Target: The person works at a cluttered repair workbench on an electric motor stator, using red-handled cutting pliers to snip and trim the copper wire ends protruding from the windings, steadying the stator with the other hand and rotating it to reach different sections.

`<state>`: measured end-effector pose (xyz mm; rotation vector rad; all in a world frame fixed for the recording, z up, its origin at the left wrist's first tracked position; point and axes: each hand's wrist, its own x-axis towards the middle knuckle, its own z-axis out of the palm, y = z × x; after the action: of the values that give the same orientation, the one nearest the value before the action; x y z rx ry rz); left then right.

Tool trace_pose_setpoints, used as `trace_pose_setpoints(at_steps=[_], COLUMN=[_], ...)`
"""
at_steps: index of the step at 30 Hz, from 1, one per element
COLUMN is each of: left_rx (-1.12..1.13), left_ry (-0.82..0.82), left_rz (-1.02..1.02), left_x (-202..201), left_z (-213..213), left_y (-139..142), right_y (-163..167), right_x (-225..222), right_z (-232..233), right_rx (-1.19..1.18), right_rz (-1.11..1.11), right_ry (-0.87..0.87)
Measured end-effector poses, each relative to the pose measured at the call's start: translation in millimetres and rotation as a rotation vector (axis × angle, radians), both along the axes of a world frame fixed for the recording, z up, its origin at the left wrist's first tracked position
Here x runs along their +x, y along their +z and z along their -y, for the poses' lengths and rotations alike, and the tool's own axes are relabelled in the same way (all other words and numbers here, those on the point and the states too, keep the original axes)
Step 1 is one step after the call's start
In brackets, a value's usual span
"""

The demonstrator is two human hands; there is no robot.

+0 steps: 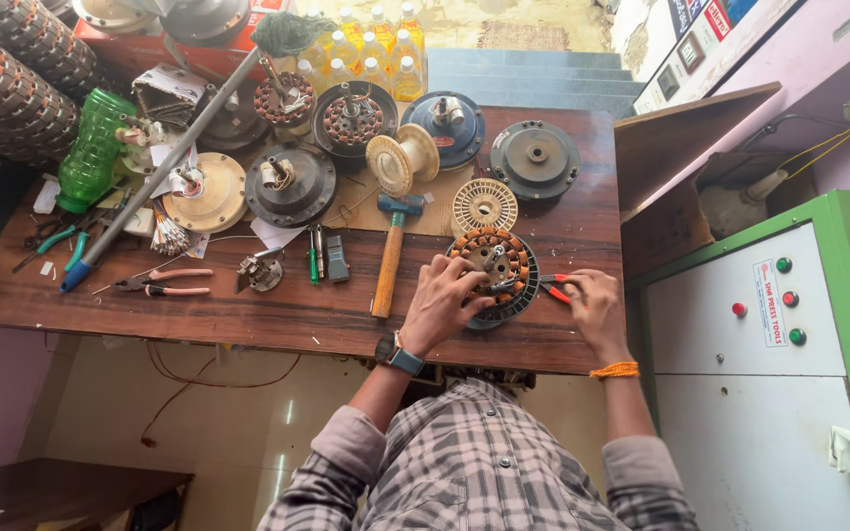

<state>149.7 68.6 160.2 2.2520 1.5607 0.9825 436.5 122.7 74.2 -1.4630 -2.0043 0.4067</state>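
A: Where does the motor winding (492, 265) sit against the hands?

B: On the near right part of the wooden bench (248, 313), just in front of the person; it lies flat, its shaft pointing up toward the camera, so it has no long axis along the bench to speak of; it is a round thing with copper coils around a metal middle.

A: Which hand is nearer?

B: The left hand (442, 300) is on it; the fingers are spread and curled over the near left rim, pressing it down or steadying it; the right hand (594, 303) lies just beside the right rim, closed around the red-handled pliers (555, 288), whose tip points left toward the coils; whether the tip touches the winding I cannot tell.

A: So the tool comes in from the right?

B: Yes; the pliers lie roughly crosswise, handles in the right fist, nose toward the winding's right edge; the left hand holds from the opposite side, so the winding sits between the two hands.

A: Anything close that crowds them?

B: A hammer (391, 251) with a wooden handle lies left of the left hand, its handle running toward the bench's near edge; a pale slotted disc (484, 205) sits just beyond the winding; other pliers (164, 283) with pink grips lie well apart to the left; a green machine cabinet (769, 354) stands to the right of the bench.
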Motion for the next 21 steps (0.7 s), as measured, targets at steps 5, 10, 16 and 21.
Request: trace_pose_setpoints(at_steps=[5, 10, 16, 21], left_rx=[0.088, 0.055, 0.061, 0.185], left_ry=[0.037, -0.01, 0.025, 0.145], left_rz=[-0.007, 0.159, 0.195, 0.275], left_x=[4.6, 2.2, 7.5, 25.0], left_z=[-7.5, -21.2, -26.0, -7.9], left_y=[-22.9, -47.0, -65.6, -66.4], right_y=[-4.6, -8.8, -25.9, -33.4], right_x=[16.3, 8.5, -12.2, -13.3], right_z=[-17.8, -28.6, -3.3, 55.4], right_rx=[-0.131, -0.536, -0.548, -0.348], right_rz=[0.546, 0.748, 0.469, -0.203], right_ry=[-0.06, 0.009, 0.0, -0.082])
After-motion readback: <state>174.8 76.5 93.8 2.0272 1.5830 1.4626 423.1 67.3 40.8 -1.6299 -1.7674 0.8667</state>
